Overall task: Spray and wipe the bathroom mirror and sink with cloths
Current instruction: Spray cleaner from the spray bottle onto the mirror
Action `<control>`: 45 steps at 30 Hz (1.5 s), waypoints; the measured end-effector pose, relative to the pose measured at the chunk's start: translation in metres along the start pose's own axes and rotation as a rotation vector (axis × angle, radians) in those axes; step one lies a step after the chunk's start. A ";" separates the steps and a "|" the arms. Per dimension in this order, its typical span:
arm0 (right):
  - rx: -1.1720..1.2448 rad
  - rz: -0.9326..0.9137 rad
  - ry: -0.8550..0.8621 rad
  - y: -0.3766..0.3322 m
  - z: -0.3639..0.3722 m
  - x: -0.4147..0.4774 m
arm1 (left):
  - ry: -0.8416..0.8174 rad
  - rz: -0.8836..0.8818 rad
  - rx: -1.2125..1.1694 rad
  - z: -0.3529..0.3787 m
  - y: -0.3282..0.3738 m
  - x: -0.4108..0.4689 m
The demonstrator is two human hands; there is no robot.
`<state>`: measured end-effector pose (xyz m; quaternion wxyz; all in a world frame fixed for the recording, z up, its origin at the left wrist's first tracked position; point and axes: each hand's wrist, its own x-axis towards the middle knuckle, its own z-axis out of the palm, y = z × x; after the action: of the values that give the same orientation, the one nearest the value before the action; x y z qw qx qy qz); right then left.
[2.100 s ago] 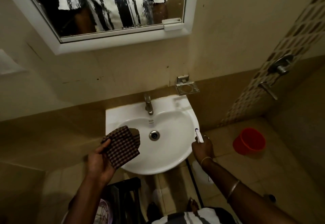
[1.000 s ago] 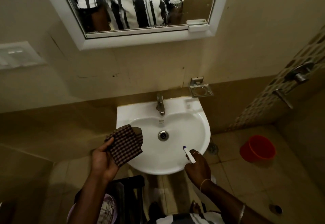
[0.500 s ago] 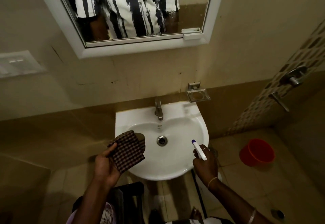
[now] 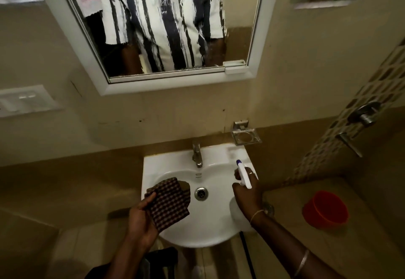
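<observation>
head view: i see the left hand (image 4: 140, 221) gripping the checked cloth (image 4: 169, 202) over the sink (image 4: 215, 221), left side; right hand (image 4: 247, 196) grips the spray bottle (image 4: 243, 174) at its right rim, mirror (image 4: 175, 26) on the far wall

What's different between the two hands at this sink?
The left hand holds a dark checked cloth; the right hand grips a white spray bottle. The left hand is at the sink's left side, the right hand at its right side, further back. The right hand wears a ring; the left hand shows none. Both hover over the sink.
</observation>
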<state>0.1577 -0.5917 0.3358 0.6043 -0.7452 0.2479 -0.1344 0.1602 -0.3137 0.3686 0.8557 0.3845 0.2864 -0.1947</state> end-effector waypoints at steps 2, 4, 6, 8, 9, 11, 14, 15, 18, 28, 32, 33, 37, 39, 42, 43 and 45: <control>0.038 -0.003 0.049 -0.013 0.000 0.018 | 0.001 -0.002 0.017 0.009 -0.001 0.001; 0.071 -0.007 0.101 -0.029 -0.001 0.036 | -0.001 -0.010 0.025 0.018 -0.003 0.001; 0.113 -0.002 0.161 -0.046 -0.001 0.057 | -0.006 -0.025 0.026 0.026 -0.003 0.003; 0.140 -0.031 0.215 -0.062 -0.001 0.079 | -0.021 -0.045 0.025 0.036 -0.003 0.007; 0.143 -0.062 0.235 -0.069 -0.001 0.089 | -0.031 -0.046 0.029 0.041 -0.002 0.009; 0.149 -0.119 0.249 -0.080 -0.001 0.109 | -0.049 -0.033 0.040 0.052 0.000 0.014; 0.152 -0.151 0.279 -0.089 -0.001 0.135 | -0.071 -0.008 0.066 0.072 0.003 0.019; 0.154 -0.156 0.291 -0.090 0.000 0.144 | -0.079 -0.005 0.074 0.079 0.005 0.021; 0.172 -0.162 0.296 -0.096 0.003 0.163 | -0.097 0.008 0.085 0.099 0.009 0.028; 0.216 -0.230 0.287 -0.087 0.013 0.220 | -0.126 0.016 0.079 0.146 0.017 0.048; 0.208 -0.252 0.289 -0.077 0.018 0.234 | -0.146 0.015 0.061 0.146 0.017 0.051; 0.210 -0.257 0.290 -0.075 0.019 0.237 | -0.145 0.019 0.064 0.145 0.016 0.051; 0.169 -0.340 0.290 -0.065 0.019 0.243 | -0.115 0.039 0.084 0.137 0.015 0.050; 0.132 -0.374 0.300 -0.060 0.018 0.243 | -0.101 0.036 0.086 0.133 0.015 0.049; 0.160 -0.359 0.315 -0.057 0.017 0.242 | -0.099 0.023 0.065 0.130 0.014 0.047; 0.168 -0.351 0.303 -0.057 0.018 0.241 | -0.095 0.021 0.061 0.129 0.014 0.046; 0.157 -0.350 0.287 -0.057 0.018 0.237 | -0.078 0.022 0.061 0.129 0.012 0.045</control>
<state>0.3775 -0.6942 0.3637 0.5865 -0.7007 0.1869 -0.3606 0.2450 -0.4107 0.4162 0.8561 0.4059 0.2424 -0.2088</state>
